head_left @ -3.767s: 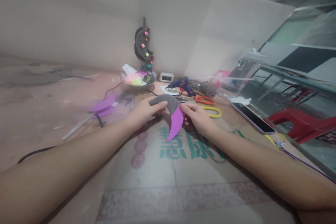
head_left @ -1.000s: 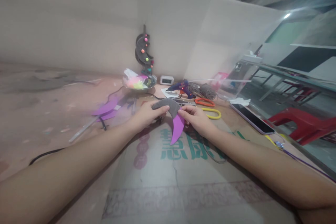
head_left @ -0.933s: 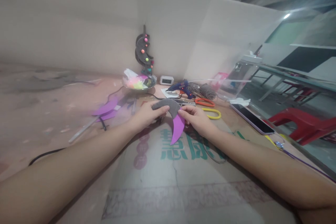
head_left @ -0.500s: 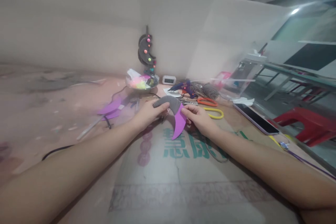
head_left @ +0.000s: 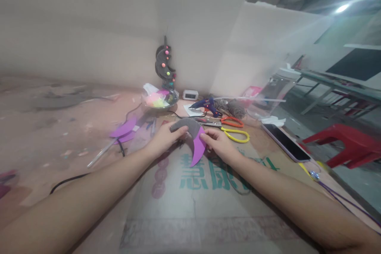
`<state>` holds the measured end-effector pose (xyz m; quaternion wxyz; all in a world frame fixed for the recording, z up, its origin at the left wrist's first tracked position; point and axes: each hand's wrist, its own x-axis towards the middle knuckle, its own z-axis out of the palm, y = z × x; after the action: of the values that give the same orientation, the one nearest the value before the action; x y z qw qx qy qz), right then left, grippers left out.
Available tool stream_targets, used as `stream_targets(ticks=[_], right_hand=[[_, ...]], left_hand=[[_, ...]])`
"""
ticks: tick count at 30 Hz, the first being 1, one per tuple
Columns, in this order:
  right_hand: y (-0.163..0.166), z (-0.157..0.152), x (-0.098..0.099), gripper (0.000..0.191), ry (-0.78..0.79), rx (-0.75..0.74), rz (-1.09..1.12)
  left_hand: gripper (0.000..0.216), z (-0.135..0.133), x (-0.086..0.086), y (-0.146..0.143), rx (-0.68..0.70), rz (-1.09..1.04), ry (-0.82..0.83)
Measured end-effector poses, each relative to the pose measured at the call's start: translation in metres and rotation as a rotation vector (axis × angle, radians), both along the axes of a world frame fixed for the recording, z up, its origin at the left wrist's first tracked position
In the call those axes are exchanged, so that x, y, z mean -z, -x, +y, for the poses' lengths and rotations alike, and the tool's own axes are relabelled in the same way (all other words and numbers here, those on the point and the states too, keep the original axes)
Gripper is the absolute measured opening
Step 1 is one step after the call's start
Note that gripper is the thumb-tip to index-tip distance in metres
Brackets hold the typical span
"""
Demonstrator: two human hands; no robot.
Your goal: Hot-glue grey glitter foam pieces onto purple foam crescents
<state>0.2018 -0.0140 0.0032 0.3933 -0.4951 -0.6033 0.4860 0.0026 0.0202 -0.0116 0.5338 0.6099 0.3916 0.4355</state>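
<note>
A curved crescent piece [head_left: 197, 147], grey yarn on its upper left part and bare purple toward its pointed lower end, is held up between both hands. My left hand [head_left: 169, 138] is closed on the grey end, thumb across the front. My right hand [head_left: 218, 143] pinches the purple part near where the grey stops. Thin cord hangs below the right hand onto the printed cardboard [head_left: 166, 210]. Just behind the hands lie scissors with orange and yellow handles [head_left: 236, 135]. The left fingers behind the crescent are hidden.
Behind stand a decorated grey crescent ornament [head_left: 163, 63], a bowl [head_left: 160, 105], a small clock [head_left: 190, 95], a blue glue gun [head_left: 208, 107] and grey yarn [head_left: 236, 109]. A phone [head_left: 285, 142] and clear jug [head_left: 272, 91] are at right; purple pieces [head_left: 123, 129] at left.
The whole scene sits slightly lower and further left in view, as the camera has shifted. Both hands keep their hold on the crescent piece, with little change in grip.
</note>
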Motion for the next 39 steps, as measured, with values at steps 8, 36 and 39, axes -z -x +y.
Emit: stream_targets(ticks=[8, 36, 39], right_hand=[[-0.005, 0.002, 0.006, 0.035, 0.044, -0.078, -0.056], [0.001, -0.013, -0.01, 0.029, -0.209, 0.17, -0.171], [0.002, -0.021, -0.009, 0.024, -0.388, 0.287, -0.252]], left_hand=[[0.036, -0.003, -0.007, 0.001, -0.013, 0.037, 0.061], [0.049, 0.0, -0.005, 0.003, -0.066, 0.006, 0.063], [0.053, -0.007, -0.012, 0.001, -0.049, 0.025, 0.009]])
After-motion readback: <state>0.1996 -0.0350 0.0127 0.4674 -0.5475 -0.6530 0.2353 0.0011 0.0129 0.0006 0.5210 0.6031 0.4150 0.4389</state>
